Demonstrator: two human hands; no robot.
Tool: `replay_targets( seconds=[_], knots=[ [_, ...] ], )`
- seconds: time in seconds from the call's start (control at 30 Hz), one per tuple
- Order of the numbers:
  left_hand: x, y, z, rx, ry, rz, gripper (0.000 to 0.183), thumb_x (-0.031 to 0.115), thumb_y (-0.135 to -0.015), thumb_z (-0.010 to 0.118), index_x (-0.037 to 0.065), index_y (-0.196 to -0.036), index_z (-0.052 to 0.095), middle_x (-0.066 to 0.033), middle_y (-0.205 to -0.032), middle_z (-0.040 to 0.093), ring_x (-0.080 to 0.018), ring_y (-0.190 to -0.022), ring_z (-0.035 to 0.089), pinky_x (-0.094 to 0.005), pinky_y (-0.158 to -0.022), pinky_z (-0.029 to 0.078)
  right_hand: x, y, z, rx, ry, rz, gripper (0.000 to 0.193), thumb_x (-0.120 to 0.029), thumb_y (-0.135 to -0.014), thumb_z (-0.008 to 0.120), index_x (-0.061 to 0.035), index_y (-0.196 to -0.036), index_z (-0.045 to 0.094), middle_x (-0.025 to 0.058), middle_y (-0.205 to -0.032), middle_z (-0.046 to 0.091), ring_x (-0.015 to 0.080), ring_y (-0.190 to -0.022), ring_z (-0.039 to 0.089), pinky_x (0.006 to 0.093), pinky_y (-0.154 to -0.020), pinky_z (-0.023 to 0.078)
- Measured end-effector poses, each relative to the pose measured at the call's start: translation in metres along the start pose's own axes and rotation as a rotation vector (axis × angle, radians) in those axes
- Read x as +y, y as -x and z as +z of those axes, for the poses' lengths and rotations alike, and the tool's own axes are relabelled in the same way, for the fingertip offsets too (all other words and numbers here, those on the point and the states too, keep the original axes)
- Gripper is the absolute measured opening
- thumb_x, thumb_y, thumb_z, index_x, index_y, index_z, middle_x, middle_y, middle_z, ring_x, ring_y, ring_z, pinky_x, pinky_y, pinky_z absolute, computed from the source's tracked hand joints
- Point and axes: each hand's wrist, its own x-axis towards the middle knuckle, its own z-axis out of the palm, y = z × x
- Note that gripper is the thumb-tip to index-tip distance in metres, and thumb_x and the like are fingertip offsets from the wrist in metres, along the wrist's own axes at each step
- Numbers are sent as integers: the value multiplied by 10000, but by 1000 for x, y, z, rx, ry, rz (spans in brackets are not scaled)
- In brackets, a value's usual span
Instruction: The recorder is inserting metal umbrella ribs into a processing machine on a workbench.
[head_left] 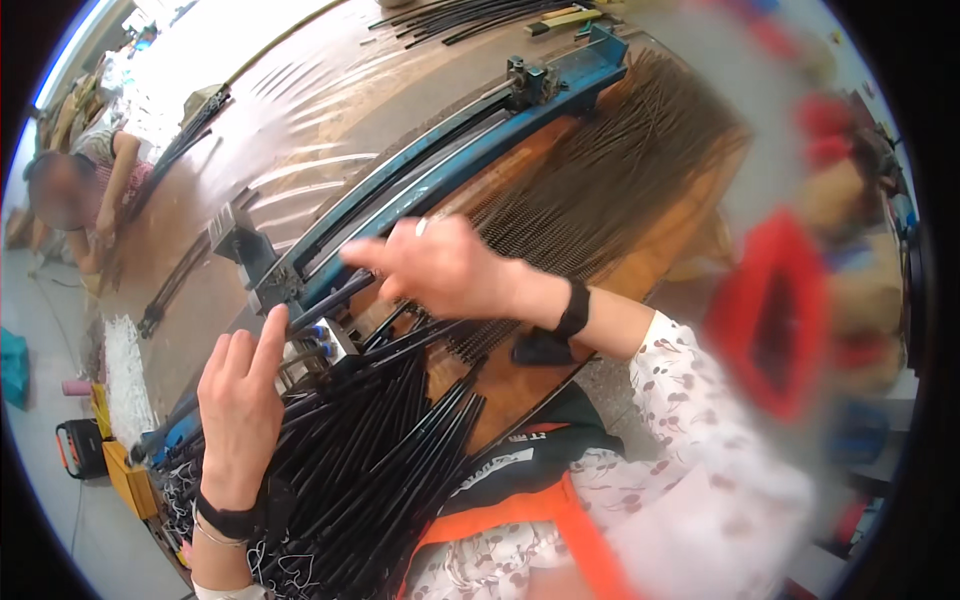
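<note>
My left hand [240,395] is raised at the near left end of a long blue metal rail fixture [400,205]. Its fingers stretch upward, the index fingertip close to a black tube [343,295] lying along the fixture. Over the rail's near part is my right hand [440,265], its index finger pointing left and the other fingers curled. The tube runs toward its thumb; what the curled fingers hold, if anything, is hidden. A metal block with blue fittings [325,340] sits between the hands. Below them lies a heap of black tubes [400,440].
Long thin dark coiled rods [580,190] cover a wooden board right of the rail. A clamp block [530,85] stands at the rail's far end. More black rods [450,20] lie at the back. A co-worker [90,190] sits at the far left. A blurred red object [770,310] is at right.
</note>
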Motion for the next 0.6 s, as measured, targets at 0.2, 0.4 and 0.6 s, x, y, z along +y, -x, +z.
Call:
replay_targets(
  seconds=[0.2,0.4,0.6],
  knots=[
    [-1,-3,2,3,6,88,497,-67,-756,613,49,-1237,656,-102,-754,480,-282,-720,529,-398,-667,456,-12,-8,16,-61,72,-149,428,-376,-966,636,-55,-1246,682,3,-644,509,138,-562,550,288,-500,462],
    [-88,70,-40,320,-157,-421,274,-11,-949,607,19,-1220,631,-160,-906,632,-335,-821,617,-403,-734,499,65,20,-10,-147,200,248,250,-26,-908,625,-88,-1145,677,128,-858,689,307,-784,682,410,-699,554],
    [-103,72,-65,460,-145,-377,156,11,-973,605,-17,-1120,650,-177,-925,663,-338,-819,637,-353,-747,497,47,-55,47,-482,-256,614,229,-252,-1009,602,-55,-1098,678,142,-910,727,271,-834,704,360,-745,551]
  ],
)
